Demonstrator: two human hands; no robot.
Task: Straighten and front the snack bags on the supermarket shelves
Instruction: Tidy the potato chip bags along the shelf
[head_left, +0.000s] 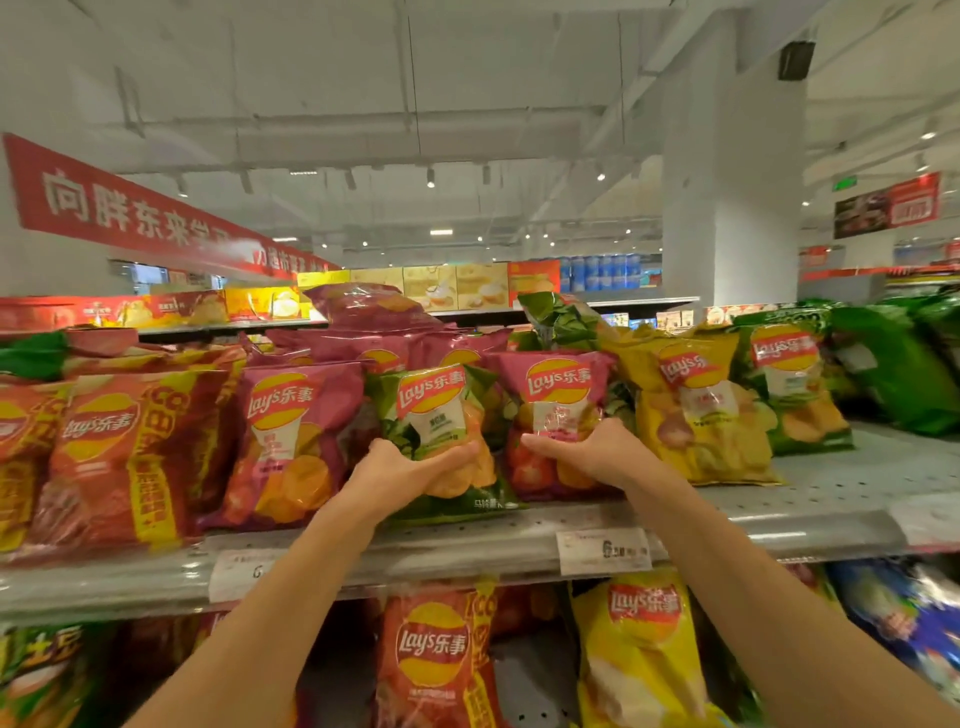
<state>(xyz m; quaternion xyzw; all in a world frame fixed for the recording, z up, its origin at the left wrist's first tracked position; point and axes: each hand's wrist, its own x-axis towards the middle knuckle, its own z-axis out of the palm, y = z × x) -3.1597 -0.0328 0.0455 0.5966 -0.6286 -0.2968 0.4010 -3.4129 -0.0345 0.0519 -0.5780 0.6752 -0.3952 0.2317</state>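
A row of Lay's chip bags stands on the top grey shelf (810, 499). My left hand (402, 475) grips the lower part of a green bag (434, 410) at the centre, which leans slightly left. My right hand (587, 452) grips the lower front of a magenta bag (558, 389) just to its right. Left of the green bag stands another magenta bag (291, 441), then a red bag (119, 457). Right of my hands sit a yellow bag (696, 405) and a green bag (789, 384).
Bare shelf surface lies at the right front. Price tags (602, 551) hang on the shelf edge. Below, a red bag (434, 654) and a yellow bag (641, 644) stand on the lower shelf. A white pillar (732, 208) rises behind; a red banner (130, 208) hangs at left.
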